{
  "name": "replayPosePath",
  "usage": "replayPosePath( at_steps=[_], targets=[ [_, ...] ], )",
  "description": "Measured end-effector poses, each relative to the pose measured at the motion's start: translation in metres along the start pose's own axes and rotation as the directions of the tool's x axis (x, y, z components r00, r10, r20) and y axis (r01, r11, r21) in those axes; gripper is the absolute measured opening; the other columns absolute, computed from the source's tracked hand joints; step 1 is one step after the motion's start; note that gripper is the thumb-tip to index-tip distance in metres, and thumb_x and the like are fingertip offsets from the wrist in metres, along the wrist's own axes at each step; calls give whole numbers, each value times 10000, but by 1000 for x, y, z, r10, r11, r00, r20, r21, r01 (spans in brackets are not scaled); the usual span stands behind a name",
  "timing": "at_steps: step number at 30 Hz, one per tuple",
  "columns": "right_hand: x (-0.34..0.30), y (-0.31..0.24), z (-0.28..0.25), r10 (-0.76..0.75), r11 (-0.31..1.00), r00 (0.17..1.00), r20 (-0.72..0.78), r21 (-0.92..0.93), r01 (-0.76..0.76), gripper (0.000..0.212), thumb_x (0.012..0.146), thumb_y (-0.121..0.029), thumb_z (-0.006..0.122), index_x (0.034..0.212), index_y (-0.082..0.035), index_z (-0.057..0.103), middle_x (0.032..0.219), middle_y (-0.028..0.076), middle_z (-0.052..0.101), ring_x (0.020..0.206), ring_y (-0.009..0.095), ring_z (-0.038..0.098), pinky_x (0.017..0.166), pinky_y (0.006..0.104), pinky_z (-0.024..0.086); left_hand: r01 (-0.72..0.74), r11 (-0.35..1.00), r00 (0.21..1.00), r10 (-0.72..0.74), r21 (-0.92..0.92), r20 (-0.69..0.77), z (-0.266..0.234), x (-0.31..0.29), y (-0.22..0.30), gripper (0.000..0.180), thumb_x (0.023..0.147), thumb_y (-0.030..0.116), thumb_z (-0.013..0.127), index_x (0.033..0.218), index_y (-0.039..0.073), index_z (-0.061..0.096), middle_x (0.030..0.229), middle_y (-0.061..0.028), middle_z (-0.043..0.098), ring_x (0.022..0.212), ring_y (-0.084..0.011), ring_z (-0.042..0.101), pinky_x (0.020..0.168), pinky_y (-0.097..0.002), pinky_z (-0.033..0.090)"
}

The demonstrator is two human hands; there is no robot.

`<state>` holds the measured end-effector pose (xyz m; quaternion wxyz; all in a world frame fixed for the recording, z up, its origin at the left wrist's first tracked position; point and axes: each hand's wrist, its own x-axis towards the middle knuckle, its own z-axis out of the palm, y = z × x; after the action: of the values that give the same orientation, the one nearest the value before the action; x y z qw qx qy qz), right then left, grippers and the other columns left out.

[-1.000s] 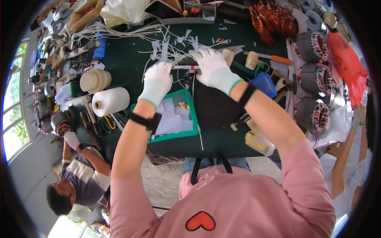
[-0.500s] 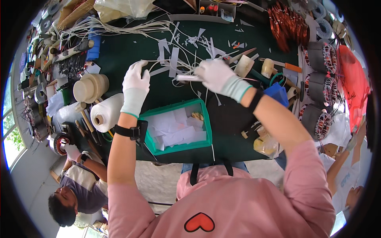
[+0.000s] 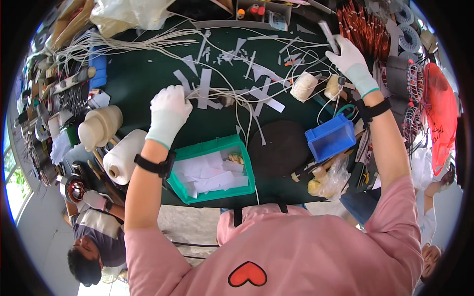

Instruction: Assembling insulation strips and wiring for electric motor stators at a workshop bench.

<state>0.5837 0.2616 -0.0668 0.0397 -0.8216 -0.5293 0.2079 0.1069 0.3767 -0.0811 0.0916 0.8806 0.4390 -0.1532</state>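
Both hands wear white knitted gloves. My left hand [image 3: 170, 111] is closed at the left end of a tangle of thin white tubing [image 3: 236, 97], pinching strands between thumb and fingers. Out at the far right, my right hand [image 3: 349, 58] grips a narrow silver-grey tool [image 3: 328, 35] that points up and away; its exact kind does not show. Loose white strands run close to the right hand, and whether it also holds one I cannot tell. White paper strips [image 3: 204, 89] lie under and around the tubing between the hands.
Near me stand a green tray [image 3: 251, 180] of paper pieces and a blue bin [image 3: 332, 138]. White thread cones [image 3: 126, 155] are at left. Copper wire coils [image 3: 363, 32] and motor stators [image 3: 397, 74] line the right. Another person [image 3: 98, 237] works at left.
My right hand has swept far to the right and away with the silver-grey tool, uncovering the blue bin. White strands now stretch rightward. My left hand has closed and moved slightly nearer.
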Motion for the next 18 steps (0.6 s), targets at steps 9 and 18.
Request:
replayPosePath(
  at_steps=[9, 18],
  targets=[
    [-101, -166, 42, -379, 791, 867, -324, 374, 485, 691, 744, -204, 805, 1374, -77, 553, 1326, 188, 594, 1216, 386, 568, 1067, 471, 434, -326, 877, 941, 265, -353, -212, -90, 0, 30, 203, 935, 67, 556, 1124, 51, 630, 980, -150, 666, 922, -330, 649, 783, -405, 512],
    [-79, -163, 66, 2, 555, 999, 43, 831, -37, 238, 1064, -191, 492, 1094, -52, 683, 709, 89, 601, 614, 200, 572, 626, 330, 489, -107, 862, 807, -216, -496, -550, -29, 51, -29, 193, 933, 124, 633, 1078, -1, 660, 1057, -170, 682, 1004, -360, 626, 922, -425, 493]
  ],
)
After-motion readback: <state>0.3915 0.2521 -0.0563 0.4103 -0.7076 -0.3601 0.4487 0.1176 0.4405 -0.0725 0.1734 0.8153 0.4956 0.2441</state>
